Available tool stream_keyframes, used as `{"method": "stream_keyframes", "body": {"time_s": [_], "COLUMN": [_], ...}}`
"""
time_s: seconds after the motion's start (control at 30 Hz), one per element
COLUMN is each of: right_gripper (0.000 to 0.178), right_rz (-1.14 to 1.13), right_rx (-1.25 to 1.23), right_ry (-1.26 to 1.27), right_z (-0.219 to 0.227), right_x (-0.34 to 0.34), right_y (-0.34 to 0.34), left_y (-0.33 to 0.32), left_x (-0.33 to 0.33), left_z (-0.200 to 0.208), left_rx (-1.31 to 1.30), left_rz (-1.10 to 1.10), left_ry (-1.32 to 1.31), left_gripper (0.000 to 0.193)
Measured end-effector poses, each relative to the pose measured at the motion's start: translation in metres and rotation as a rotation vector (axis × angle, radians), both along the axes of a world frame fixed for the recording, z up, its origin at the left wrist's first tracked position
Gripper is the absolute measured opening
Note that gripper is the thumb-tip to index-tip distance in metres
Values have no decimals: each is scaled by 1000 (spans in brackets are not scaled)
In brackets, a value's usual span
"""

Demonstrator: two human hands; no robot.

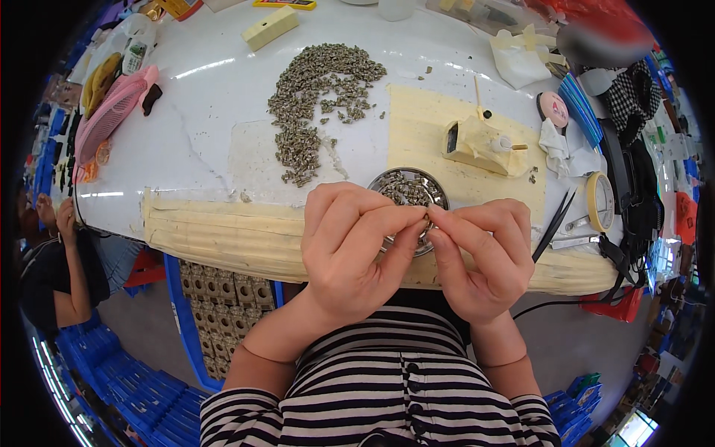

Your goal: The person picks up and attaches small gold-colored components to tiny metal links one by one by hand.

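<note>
Both of my hands meet at the fingertips over a round metal dish (445,195) that holds many small silvery metal parts (406,186). My left hand (354,253) is closed in a pinch of thumb and forefinger. Opposite it, my right hand (488,257) pinches at the same spot. Between the fingertips shows a tiny metal part (427,216), mostly covered by the fingers. Its exact kind cannot be made out. Beyond the hands, a large loose pile of similar small metal parts (298,100) lies on the white tabletop (194,97).
A tape-wrapped block fixture (488,149) stands right of the dish, near black tweezers (555,223) and a tape roll (599,201). A pink basket (112,115) lies at left. Below the table edge is a blue crate (181,305) of metal blocks. Another person (67,276) sits at far left.
</note>
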State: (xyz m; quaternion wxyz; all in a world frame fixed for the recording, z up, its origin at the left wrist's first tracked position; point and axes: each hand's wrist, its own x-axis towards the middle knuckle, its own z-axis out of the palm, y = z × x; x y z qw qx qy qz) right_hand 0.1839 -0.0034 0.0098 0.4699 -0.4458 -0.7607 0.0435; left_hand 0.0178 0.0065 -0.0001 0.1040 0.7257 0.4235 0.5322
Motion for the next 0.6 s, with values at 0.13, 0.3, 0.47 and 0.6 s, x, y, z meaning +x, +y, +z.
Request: {"method": "stream_keyframes", "body": {"time_s": [0.13, 0.3, 0.47, 0.6], "right_gripper": [36, 36, 33, 30], "right_rz": [9, -52, -28, 4], "right_rx": [80, 87, 46, -20], "right_ry": [-65, -142, -59, 10], "right_z": [3, 2, 1, 3], "right_x": [-1, -3, -2, -1], "right_y": [-2, -3, 0, 0], "left_y": [0, 1, 2, 0], "left_x": [-1, -2, -3, -4], "left_z": [1, 1, 1, 2], "left_rx": [-18, -25, -4, -3], "left_rz": [-9, -20, -23, -25], "left_ry": [13, -1, -23, -34], "left_gripper": [23, 22, 22, 23]}}
